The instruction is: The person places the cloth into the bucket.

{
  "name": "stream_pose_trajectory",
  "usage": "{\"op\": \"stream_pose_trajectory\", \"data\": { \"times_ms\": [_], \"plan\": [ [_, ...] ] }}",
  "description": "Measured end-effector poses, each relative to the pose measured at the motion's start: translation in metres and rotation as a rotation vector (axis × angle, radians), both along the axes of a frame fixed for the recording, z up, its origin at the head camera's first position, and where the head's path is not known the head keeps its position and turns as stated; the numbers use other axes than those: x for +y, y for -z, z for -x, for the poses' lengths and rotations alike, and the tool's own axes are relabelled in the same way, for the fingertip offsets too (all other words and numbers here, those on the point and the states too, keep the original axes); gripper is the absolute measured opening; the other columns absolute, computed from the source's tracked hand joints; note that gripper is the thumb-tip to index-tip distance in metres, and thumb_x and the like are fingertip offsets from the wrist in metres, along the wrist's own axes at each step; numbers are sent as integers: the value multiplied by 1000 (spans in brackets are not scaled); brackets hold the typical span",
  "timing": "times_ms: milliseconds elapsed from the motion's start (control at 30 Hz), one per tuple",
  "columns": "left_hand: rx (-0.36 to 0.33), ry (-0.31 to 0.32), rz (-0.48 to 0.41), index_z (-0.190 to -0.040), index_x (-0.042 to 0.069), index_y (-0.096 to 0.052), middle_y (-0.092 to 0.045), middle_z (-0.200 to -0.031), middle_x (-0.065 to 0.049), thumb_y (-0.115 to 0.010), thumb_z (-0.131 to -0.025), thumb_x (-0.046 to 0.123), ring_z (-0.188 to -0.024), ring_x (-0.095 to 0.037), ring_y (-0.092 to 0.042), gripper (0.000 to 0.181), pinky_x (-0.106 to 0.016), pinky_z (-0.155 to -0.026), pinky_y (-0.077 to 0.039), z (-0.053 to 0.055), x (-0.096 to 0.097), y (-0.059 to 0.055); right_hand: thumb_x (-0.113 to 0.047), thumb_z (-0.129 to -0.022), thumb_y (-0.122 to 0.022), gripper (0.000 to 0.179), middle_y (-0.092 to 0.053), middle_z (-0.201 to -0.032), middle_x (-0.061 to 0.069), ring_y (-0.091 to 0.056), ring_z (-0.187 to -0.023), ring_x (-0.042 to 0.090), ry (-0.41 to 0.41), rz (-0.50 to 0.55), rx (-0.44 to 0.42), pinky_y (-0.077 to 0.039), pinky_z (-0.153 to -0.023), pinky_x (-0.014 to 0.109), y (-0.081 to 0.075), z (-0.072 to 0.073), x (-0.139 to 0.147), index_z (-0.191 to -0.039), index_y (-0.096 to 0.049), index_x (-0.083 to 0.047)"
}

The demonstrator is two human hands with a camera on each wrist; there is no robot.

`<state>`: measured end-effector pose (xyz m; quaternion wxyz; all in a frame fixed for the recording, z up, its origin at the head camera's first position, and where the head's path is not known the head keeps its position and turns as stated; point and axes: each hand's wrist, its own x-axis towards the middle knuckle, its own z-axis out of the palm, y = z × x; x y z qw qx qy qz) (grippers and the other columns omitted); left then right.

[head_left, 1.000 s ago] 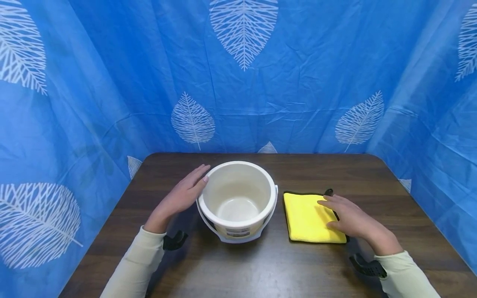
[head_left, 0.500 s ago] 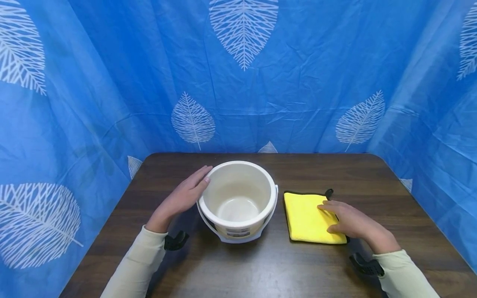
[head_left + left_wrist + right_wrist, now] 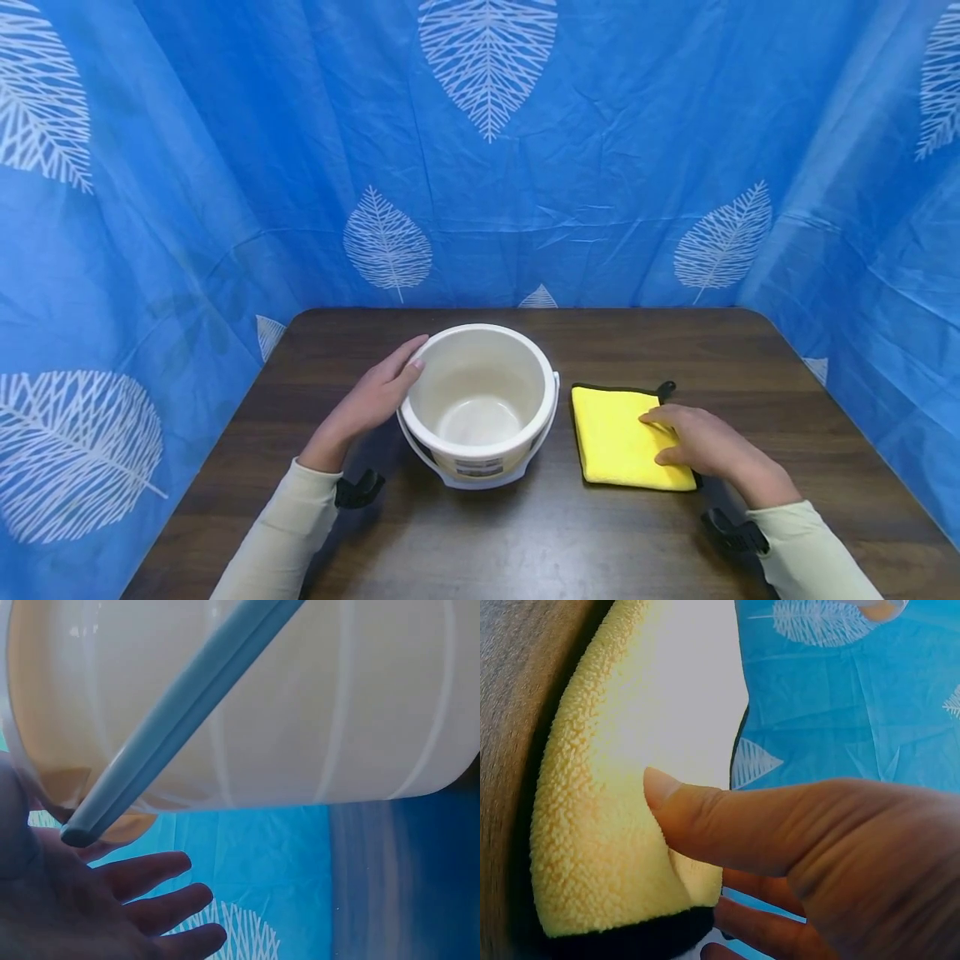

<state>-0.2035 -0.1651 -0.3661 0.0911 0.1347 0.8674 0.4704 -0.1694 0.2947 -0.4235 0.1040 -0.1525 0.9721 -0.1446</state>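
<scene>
A cream-white bucket stands upright on the table, its handle lowered round the front. At its left side is my left hand, touching the rim with thumb and forefinger. The other fingers are spread and fairly straight below the bucket wall in the left wrist view. To the right lies a folded yellow cloth with black edging and a small black loop. My right hand rests on its right edge, fingers slightly bent. In the right wrist view the thumb touches the fluffy surface; the other fingertips are partly hidden.
The dark wooden table carries the bucket and cloth. A blue curtain with white leaf prints surrounds its back and sides. Dark wrist mounts sit below both wrists.
My right hand has lowered slightly onto the cloth. My left hand has shifted a little right against the bucket rim. The bucket and cloth have hardly moved.
</scene>
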Motion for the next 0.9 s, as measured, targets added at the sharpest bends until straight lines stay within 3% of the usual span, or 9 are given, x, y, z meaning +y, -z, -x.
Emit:
{"op": "stream_pose_trajectory", "data": {
  "times_ms": [267,900],
  "plan": [
    [30,-1,-52,-160,12,-28,-37,-159,-18,-41,-110,31,-140,-38,-42,54,-61,-112,-33,4,3,5,-17,-76,-90,56,-64,-125,24,-60,-111,44,32,-33,7,-49,-94,62,-2,2,-4,-124,-68,1],
    [-9,1,-191,-159,13,-28,-36,-158,-15,-38,-111,25,-138,-37,-45,51,-58,-110,-38,6,6,15,-13,-79,-86,39,-71,-112,17,-66,-100,39,4,-82,89,-53,-86,58,1,-2,-9,-115,-73,-2]
  ]
}}
